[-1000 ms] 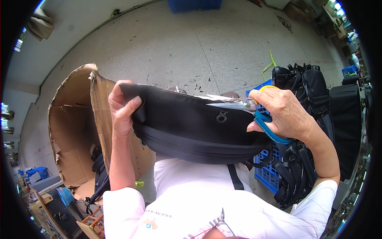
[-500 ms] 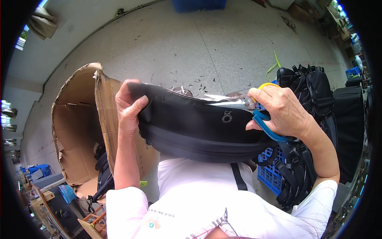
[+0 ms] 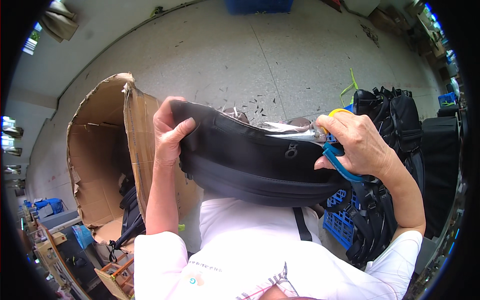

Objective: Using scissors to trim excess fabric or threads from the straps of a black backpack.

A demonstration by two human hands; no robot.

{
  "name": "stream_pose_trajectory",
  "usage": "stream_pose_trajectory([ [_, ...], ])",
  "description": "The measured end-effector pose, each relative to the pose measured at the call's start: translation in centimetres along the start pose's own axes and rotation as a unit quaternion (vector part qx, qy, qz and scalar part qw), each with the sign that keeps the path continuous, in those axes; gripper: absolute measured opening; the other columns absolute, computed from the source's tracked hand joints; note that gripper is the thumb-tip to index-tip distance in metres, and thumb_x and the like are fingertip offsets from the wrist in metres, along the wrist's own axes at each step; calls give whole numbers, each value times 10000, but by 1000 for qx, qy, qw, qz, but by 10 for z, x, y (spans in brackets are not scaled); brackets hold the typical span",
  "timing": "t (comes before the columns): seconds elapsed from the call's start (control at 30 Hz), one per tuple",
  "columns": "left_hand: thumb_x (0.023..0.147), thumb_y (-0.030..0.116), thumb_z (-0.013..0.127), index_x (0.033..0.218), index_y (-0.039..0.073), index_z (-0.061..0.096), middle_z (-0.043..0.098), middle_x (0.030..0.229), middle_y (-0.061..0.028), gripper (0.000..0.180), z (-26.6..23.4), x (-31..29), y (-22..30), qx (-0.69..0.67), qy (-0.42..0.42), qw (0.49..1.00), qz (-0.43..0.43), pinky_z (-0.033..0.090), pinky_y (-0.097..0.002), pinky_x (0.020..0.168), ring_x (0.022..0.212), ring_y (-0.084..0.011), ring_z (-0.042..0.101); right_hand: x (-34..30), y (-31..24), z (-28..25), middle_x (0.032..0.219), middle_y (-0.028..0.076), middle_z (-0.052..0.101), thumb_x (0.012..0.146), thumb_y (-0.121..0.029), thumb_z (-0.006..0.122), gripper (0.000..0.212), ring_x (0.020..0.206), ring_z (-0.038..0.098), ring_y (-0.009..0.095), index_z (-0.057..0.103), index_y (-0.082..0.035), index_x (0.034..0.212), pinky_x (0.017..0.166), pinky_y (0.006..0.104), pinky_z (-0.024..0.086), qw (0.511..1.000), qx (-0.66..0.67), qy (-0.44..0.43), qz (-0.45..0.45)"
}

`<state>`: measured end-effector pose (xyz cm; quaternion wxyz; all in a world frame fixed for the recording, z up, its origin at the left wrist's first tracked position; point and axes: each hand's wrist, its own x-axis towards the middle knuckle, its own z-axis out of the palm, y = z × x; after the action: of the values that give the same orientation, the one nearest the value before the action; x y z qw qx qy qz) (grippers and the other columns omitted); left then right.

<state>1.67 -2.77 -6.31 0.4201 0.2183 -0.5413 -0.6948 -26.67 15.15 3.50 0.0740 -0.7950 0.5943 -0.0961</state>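
A black fabric bag piece (image 3: 250, 165) with a stitched edge and a small grey mark spans the space in front of my body. My left hand (image 3: 171, 131) is closed on its upper left corner, thumb on the near face. In my right hand (image 3: 357, 142) is a pair of scissors (image 3: 300, 135) with one yellow and one blue handle loop. Their blades are parted and point left along the upper edge of the black piece. Whether the lower blade touches the fabric, I cannot tell.
A torn cardboard box (image 3: 100, 165) stands open at the left, with black straps inside. Black backpacks (image 3: 390, 130) are piled at the right by a blue crate (image 3: 340, 220). Dark scraps (image 3: 257, 102) litter the grey floor ahead, and a blue bin (image 3: 259, 6) stands at the far edge.
The black piece and both hands have shifted slightly right in the picture, along with the surroundings. The scissors stay at the upper edge, blades still apart.
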Motion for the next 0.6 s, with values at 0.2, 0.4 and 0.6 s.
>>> stream_pose_trajectory([
  [0.2,695,90,737,943,33,532,591,837,-24,327,-6,-3,-2,2,6,1000,5,448,-228,720,780,-109,556,1,-1,-10,765,108,564,624,-610,680,694,708,568,240,552,-35,992,592,326,445,1000,8,-24,10],
  [0.4,689,96,745,945,31,532,589,839,-18,339,-3,0,-3,-3,5,1000,5,443,-224,720,780,-104,551,13,-6,-12,786,120,583,649,-561,692,657,747,587,248,555,-22,998,632,330,476,999,-1,-29,12],
  [0.6,686,97,749,949,34,533,586,835,-14,346,-2,-1,-4,0,10,1000,9,442,-221,714,774,-99,547,21,-10,-7,795,140,581,668,-551,682,679,782,587,272,556,-10,1058,678,352,479,998,-40,-27,27],
])
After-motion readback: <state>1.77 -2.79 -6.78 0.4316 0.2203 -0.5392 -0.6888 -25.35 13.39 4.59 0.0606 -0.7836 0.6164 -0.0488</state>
